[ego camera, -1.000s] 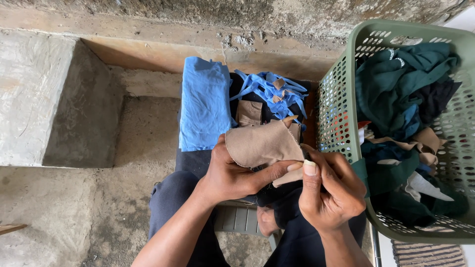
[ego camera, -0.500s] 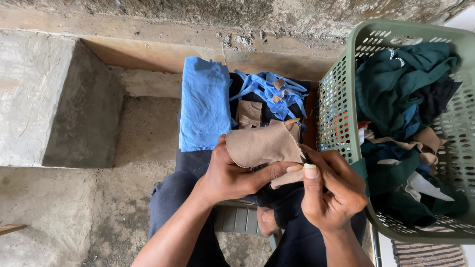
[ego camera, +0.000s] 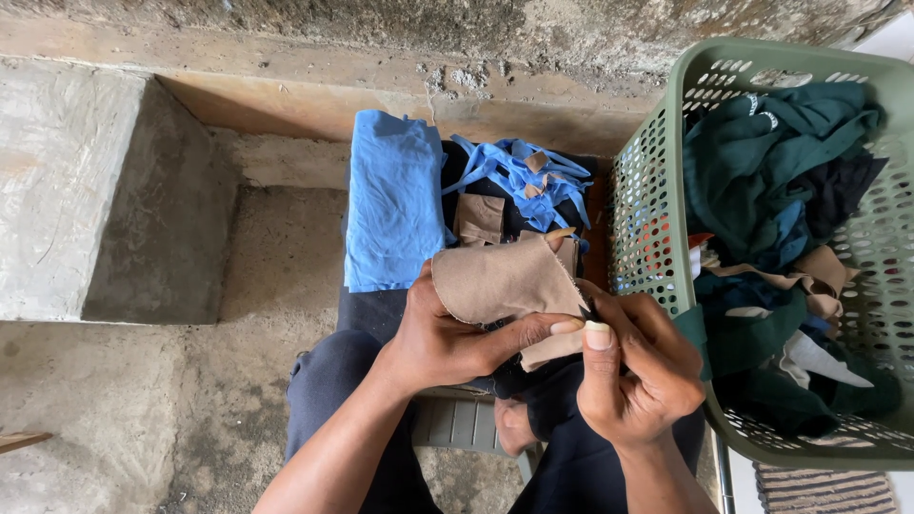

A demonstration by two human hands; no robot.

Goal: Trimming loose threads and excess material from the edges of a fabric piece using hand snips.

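Right, head view only. Left hand [ego camera: 443, 338] has a closed grip on a tan fabric piece [ego camera: 505, 281], thumb on top and fingers underneath; the piece sits at frame centre, above the person's lap. Right hand [ego camera: 633, 366] is closed too, pinching the piece's lower right edge at about 4 o'clock from the cloth's middle, thumb pressed flat against it. Folded blue cloth [ego camera: 393, 200] lies at 11 o'clock from the hands, blue scrap strips [ego camera: 519, 176] at 12, a second tan scrap [ego camera: 479, 219] just above the held piece. Green laundry basket [ego camera: 657, 190] stands at 3 o'clock, stuffed with dark green and navy garments. Concrete floor [ego camera: 143, 409] at 9.

Risk, as a judgement: the right pinch covers only a thin edge, so a tug could slip it free or fray the raw edge; a dropped piece would land on the dirty floor between the knees.

Against the earlier frames: hands and cloth are nearly unchanged, the right thumb shifted slightly along the edge; basket and blue cloth have not moved.
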